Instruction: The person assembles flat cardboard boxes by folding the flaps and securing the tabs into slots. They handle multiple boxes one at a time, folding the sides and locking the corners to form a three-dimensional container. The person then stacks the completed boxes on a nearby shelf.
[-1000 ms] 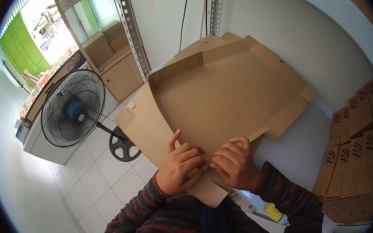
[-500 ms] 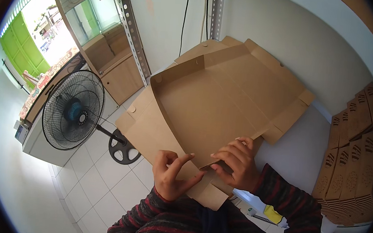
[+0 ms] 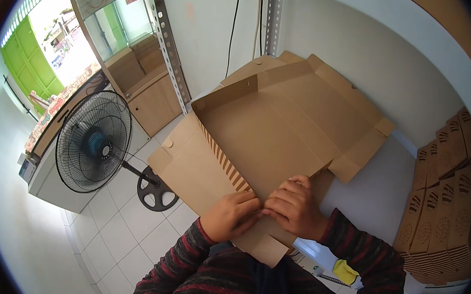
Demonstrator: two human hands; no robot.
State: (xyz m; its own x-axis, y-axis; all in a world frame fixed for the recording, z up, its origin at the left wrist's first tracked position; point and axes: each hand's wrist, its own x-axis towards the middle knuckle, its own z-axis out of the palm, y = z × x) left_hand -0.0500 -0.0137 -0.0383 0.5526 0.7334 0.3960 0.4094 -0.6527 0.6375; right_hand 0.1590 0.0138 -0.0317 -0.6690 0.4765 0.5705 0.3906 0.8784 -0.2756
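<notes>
Gripping open box at corner, hands apparently touching.

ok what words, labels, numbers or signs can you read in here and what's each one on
Banner at left: coloured lettering, slanted and too small to quote reliably.
Stacked brown boxes at right: dark printed marks, too small to make out any words.
Open cardboard box: brown stripes along its left wall, no lettering in view.

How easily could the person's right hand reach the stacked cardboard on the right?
Probably yes: mainly pale tabletop lies between the right hand and the stacked cardboard, though it would first have to leave the near edge of the open cardboard box.
</notes>
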